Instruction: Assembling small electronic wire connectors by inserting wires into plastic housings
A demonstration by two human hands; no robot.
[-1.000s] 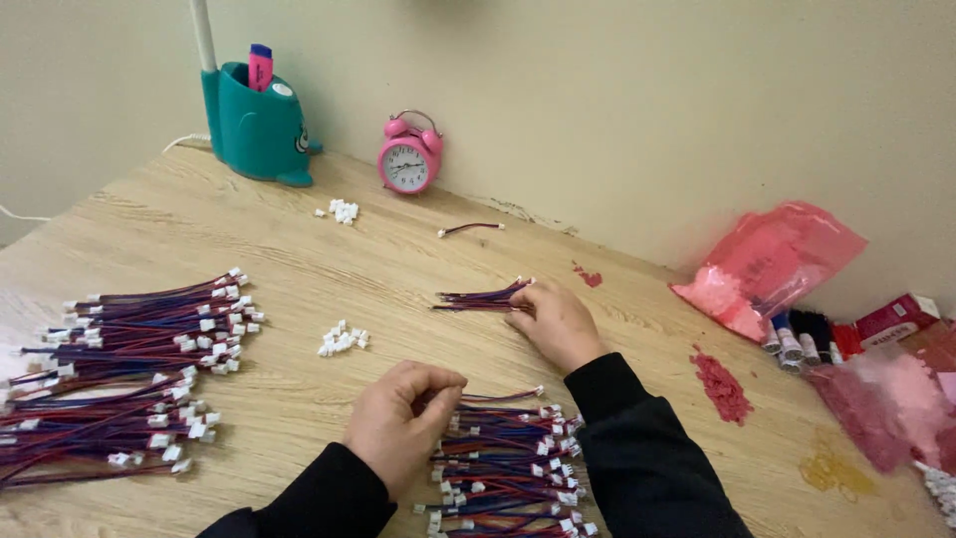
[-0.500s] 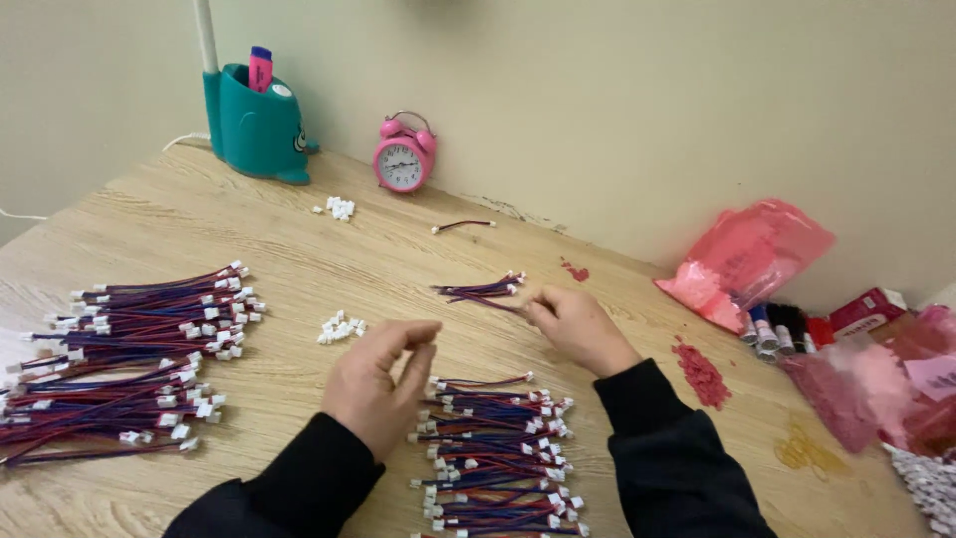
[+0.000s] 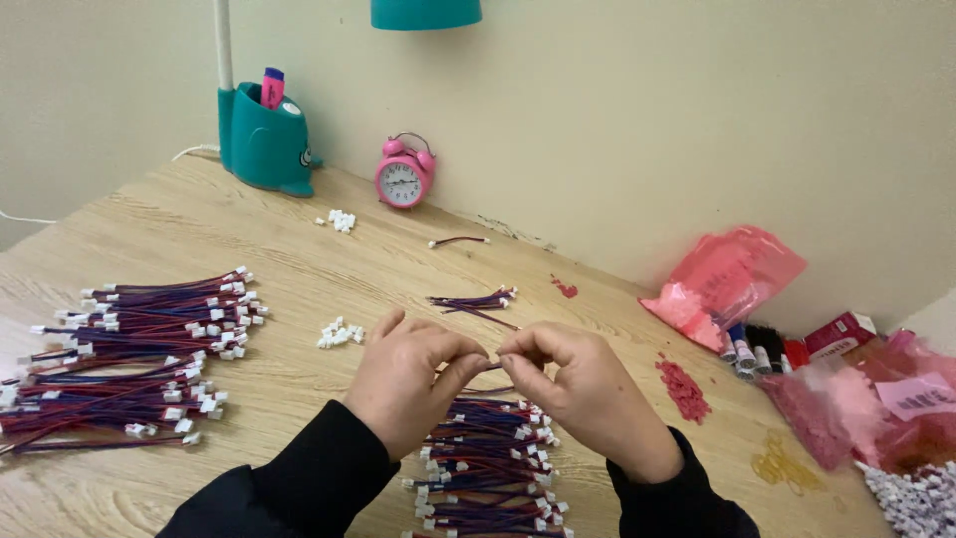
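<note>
My left hand (image 3: 413,379) and my right hand (image 3: 578,394) meet at their fingertips above the table, pinching a thin red-and-blue wire lead (image 3: 490,367) between them. Right under the hands lies a pile of wire leads with white connectors (image 3: 488,473). A small bunch of the same leads (image 3: 476,302) lies just beyond the hands. A little heap of loose white connectors (image 3: 339,334) sits left of my left hand.
A large pile of leads (image 3: 139,359) covers the left of the wooden table (image 3: 299,259). At the back stand a teal lamp base with pen holder (image 3: 261,144), a pink alarm clock (image 3: 403,177) and more white connectors (image 3: 342,220). Pink bags (image 3: 732,274) and small parts crowd the right.
My right hand came back from the small bunch of leads with one lead. My left hand rose off the near pile, and both hands now meet at the fingertips.
</note>
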